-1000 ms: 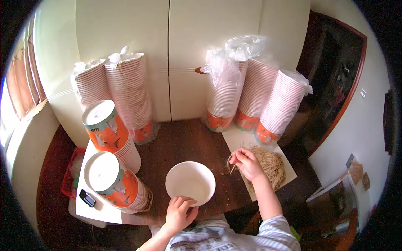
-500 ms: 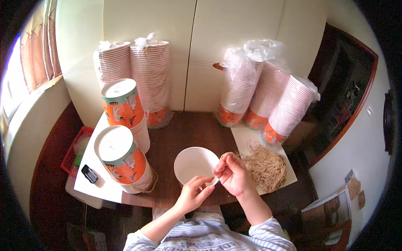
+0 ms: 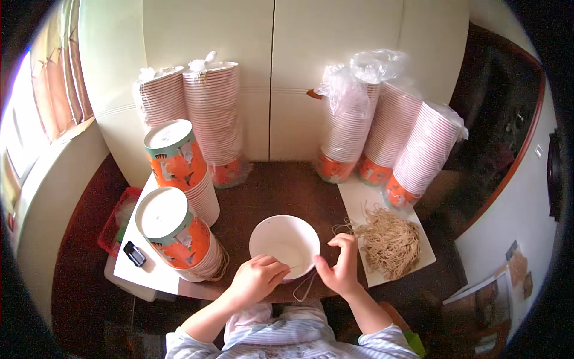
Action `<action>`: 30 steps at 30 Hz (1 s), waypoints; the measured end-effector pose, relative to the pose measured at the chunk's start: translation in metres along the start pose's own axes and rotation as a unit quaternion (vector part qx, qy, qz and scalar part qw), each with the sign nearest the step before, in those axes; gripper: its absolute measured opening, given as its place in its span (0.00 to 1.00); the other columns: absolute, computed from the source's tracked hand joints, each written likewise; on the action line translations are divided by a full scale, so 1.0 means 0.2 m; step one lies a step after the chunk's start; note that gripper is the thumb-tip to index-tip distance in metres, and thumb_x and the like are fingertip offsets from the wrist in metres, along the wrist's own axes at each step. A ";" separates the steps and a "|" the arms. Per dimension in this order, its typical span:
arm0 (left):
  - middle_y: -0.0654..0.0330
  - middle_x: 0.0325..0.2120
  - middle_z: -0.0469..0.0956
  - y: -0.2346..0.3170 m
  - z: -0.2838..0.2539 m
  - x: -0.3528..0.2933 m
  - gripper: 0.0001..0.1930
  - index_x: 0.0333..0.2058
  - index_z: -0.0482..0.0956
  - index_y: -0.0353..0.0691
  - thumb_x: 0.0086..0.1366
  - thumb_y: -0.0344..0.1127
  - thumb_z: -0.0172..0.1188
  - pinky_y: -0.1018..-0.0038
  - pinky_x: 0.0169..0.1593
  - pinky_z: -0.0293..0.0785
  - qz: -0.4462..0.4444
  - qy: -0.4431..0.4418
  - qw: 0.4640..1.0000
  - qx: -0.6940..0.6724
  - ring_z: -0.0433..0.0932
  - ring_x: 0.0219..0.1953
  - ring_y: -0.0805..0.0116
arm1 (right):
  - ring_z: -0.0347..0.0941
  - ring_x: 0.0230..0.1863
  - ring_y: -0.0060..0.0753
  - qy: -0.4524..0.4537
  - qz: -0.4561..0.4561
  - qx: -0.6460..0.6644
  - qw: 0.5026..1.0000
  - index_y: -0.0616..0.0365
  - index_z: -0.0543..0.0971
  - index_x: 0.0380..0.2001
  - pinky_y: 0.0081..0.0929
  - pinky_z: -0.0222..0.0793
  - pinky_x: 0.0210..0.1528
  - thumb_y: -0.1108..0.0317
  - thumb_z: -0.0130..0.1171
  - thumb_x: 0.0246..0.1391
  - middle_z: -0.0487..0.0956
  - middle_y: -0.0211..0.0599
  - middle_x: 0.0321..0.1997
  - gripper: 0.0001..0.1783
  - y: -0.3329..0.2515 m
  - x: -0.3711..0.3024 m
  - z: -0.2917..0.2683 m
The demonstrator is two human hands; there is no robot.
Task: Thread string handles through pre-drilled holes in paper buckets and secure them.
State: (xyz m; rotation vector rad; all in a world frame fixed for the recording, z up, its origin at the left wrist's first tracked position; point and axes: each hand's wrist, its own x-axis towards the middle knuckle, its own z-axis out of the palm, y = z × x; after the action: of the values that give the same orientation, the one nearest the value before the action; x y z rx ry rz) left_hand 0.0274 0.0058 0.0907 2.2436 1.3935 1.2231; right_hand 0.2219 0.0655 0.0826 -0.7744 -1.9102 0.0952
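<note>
A white paper bucket (image 3: pixel 285 232) stands with its mouth up at the table's front, between my hands. My left hand (image 3: pixel 258 279) is closed at its near rim, fingertips pinching the end of a thin cord that reaches a little way inside. More of the tan cord (image 3: pixel 305 288) hangs in a loop outside the front wall. At the right rim my right hand (image 3: pixel 339 267) is open, thumb and forefinger apart, the thumb by the rim. A heap of tan cords (image 3: pixel 391 242) lies right of this hand. What my left palm covers is hidden.
Two upturned stacks of orange-patterned buckets (image 3: pixel 184 236) stand at the left, cords hanging beside the nearer one. A small black object (image 3: pixel 134 254) lies near them. Plastic-wrapped bucket stacks (image 3: pixel 412 152) rise at the back on both sides. A red basket (image 3: pixel 113 224) sits beyond the left edge.
My hands have drawn apart: the left has moved left to the bucket's front rim, the right slightly rightward with fingers opened. Cord now shows hanging at the bucket's front. The view has shifted a little.
</note>
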 end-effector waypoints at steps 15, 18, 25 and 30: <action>0.64 0.24 0.74 0.06 -0.10 -0.05 0.07 0.26 0.76 0.41 0.43 0.30 0.60 0.74 0.27 0.73 0.087 -0.055 0.975 0.195 0.73 0.26 0.67 | 0.72 0.28 0.33 -0.270 0.152 0.344 0.886 0.62 0.69 0.32 0.28 0.67 0.29 0.66 0.52 0.51 0.73 0.40 0.26 0.10 -0.11 -0.09 0.15; 0.64 0.24 0.74 0.05 -0.10 -0.07 0.07 0.25 0.76 0.41 0.43 0.31 0.60 0.74 0.27 0.73 0.086 -0.049 0.976 0.193 0.73 0.26 0.67 | 0.72 0.29 0.44 -0.232 0.050 0.245 0.940 0.62 0.70 0.30 0.31 0.67 0.29 0.70 0.52 0.49 0.73 0.44 0.28 0.07 -0.15 -0.07 0.14; 0.58 0.27 0.75 -0.14 -0.08 0.02 0.06 0.28 0.76 0.39 0.47 0.29 0.57 0.70 0.35 0.71 -0.023 0.034 0.998 0.057 0.72 0.32 0.59 | 0.73 0.27 0.38 -0.187 0.071 0.166 0.966 0.60 0.72 0.27 0.27 0.68 0.26 0.73 0.55 0.46 0.74 0.40 0.27 0.04 -0.11 -0.10 0.15; 0.52 0.31 0.72 -0.42 0.01 0.14 0.14 0.36 0.73 0.35 0.48 0.31 0.58 0.73 0.33 0.70 -0.132 0.066 0.989 0.005 0.73 0.30 0.62 | 0.73 0.25 0.36 -0.137 0.009 0.065 0.988 0.55 0.71 0.25 0.29 0.70 0.24 0.69 0.54 0.46 0.73 0.34 0.25 0.04 -0.07 -0.14 0.19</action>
State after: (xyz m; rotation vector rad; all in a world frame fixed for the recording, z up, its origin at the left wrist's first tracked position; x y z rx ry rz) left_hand -0.0190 0.0734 0.0570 1.9371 1.6846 1.2918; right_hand 0.1900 0.0501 0.0481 -0.7183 -2.1324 0.3490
